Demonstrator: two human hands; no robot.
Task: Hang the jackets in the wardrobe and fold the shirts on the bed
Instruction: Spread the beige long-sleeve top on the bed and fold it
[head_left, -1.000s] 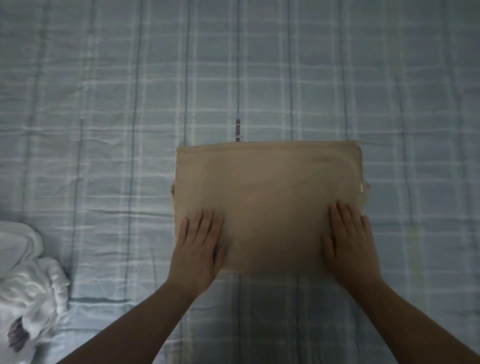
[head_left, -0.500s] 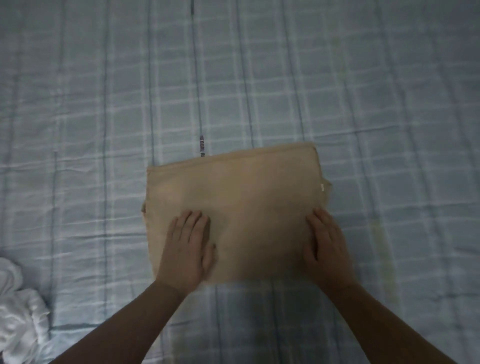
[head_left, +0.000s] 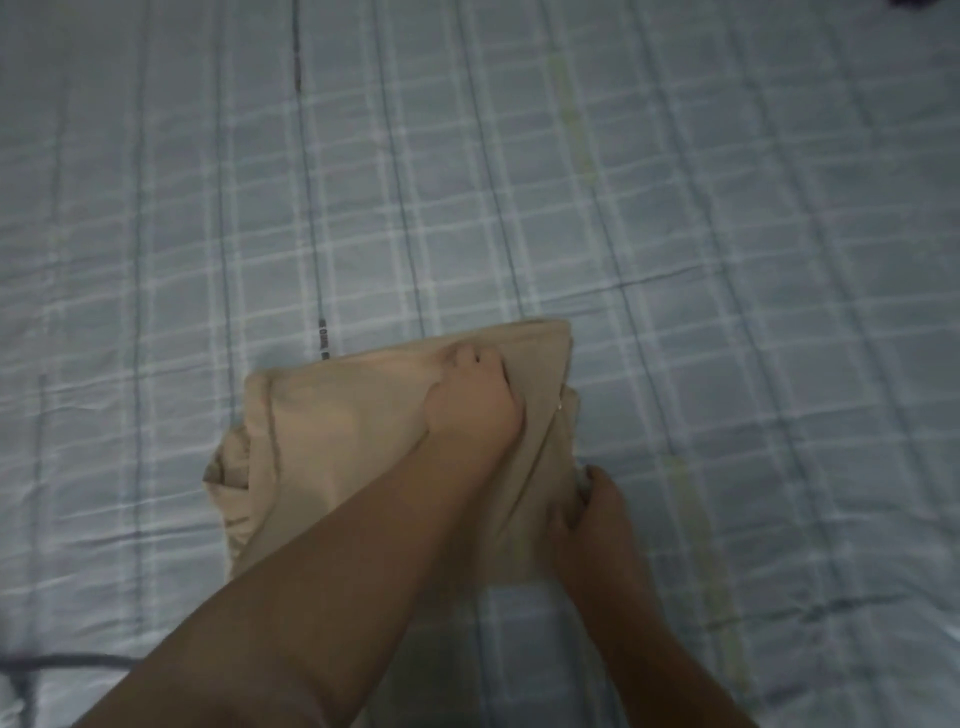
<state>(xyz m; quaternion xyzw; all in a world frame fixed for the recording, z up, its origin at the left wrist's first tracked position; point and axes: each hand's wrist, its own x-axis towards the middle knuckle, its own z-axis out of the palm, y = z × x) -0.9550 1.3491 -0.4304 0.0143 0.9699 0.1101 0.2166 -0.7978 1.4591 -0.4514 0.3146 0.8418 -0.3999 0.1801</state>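
Note:
A folded beige shirt (head_left: 353, 441) lies on the bed (head_left: 727, 312), its left side bunched up with layers showing. My left hand (head_left: 475, 397) reaches across it and grips the fabric near the far right corner with curled fingers. At the shirt's near right edge, my right hand (head_left: 592, 512) holds the cloth with its thumb on top and its fingers tucked out of sight under the fabric.
The bed is covered by a pale blue checked sheet that stretches out on all sides. A dark line (head_left: 62, 662) crosses the sheet at the lower left. A dark object (head_left: 922, 3) peeks in at the top right corner.
Both hands lay flat on the shirt's near part. My left hand has crossed to the far right corner and curled on the fabric; my right hand took the right edge. The white clothes left view.

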